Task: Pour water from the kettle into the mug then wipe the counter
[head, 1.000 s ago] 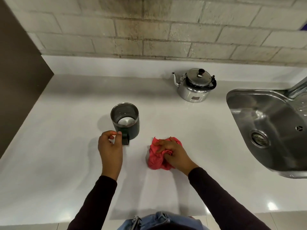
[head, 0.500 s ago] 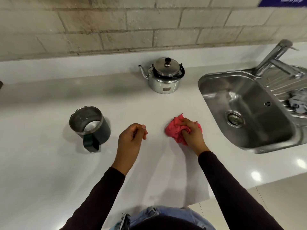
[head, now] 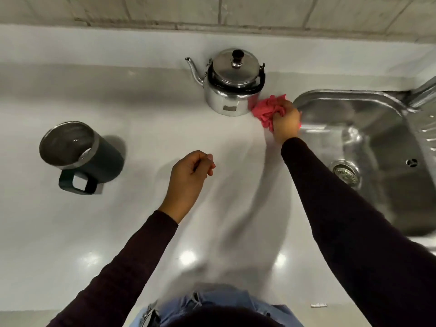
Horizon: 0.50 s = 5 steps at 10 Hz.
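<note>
A shiny steel kettle (head: 232,84) with a black knob and handle stands at the back of the white counter (head: 146,119), spout pointing left. A dark green mug (head: 81,154) with a steel inside stands at the left, handle toward me. My right hand (head: 285,120) presses a crumpled red cloth (head: 266,109) on the counter, just right of the kettle's base and beside the sink rim. My left hand (head: 188,178) hovers over the middle of the counter, fingers curled shut, holding nothing, well right of the mug.
A steel sink (head: 368,142) with a drain fills the right side; a tap base (head: 424,93) rises at its far corner. A brick wall (head: 212,10) backs the counter. The counter's front edge lies just before my waist.
My right hand has slid the red cloth away from me and to the right, up beside the kettle and sink rim. My left hand let go of the mug's handle earlier and now hovers.
</note>
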### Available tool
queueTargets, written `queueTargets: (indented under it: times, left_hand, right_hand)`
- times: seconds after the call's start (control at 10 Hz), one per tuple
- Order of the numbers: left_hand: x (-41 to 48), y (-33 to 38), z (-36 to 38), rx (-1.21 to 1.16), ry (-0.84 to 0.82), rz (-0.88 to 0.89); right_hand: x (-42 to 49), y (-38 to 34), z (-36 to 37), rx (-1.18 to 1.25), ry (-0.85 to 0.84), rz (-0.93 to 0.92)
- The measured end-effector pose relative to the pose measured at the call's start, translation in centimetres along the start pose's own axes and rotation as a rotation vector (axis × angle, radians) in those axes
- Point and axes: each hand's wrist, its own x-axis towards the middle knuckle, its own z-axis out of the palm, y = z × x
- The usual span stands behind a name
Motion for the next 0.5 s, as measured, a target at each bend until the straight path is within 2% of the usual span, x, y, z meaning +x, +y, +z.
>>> queueTargets:
  times: [0.1, 0.3, 0.4, 0.5]
  left_hand:
    - [0.2, -0.2, 0.7, 0.007, 0.061, -0.030]
    - [-0.6, -0.7, 0.9, 0.044, 0.132, -0.063]
    - [-1.1, -0.5, 0.5, 0.075, 0.120, -0.075]
    - [-1.0, 0.1, -0.5, 0.081, 0.103, -0.071]
  right_hand:
    - [4.2, -0.5, 0.6, 0.094, -0.140, 0.089]
    - [9.4, -1.3, 0.4, -0.059, -0.138, 0.030]
    - [10.0, -2.4, 0.1, -0.553, -0.070, -0.098]
    - [8.7, -2.6, 0.2, -0.832, -0.105, -0.196]
